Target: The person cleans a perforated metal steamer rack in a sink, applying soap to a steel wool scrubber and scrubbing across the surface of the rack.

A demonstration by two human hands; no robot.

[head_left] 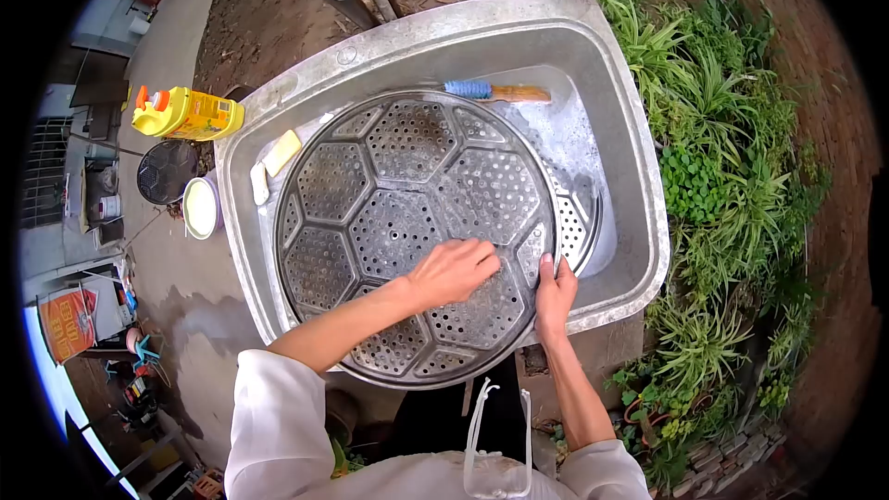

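A large round metal steamer tray [398, 208], with holes set in hexagon patterns, lies tilted across the sink and overhangs its near edge. My left hand [458, 270] is closed with its knuckles up, pressed on the tray right of its middle; whatever is under the fingers is hidden. At the tray's right rim my right hand [556, 294] grips the edge, thumb on top. A second perforated tray [576, 222] shows partly beneath, in soapy water. Behind the trays lies a blue-bristled brush [495, 91] with a wooden handle.
The grey sink [632, 157] has a yellow sponge [282, 153] and a white object [259, 183] at its left. Left of it stand a yellow jug [190, 116], a bucket [202, 208] and a dark round rack [168, 171]. Green plants [713, 185] grow along the right.
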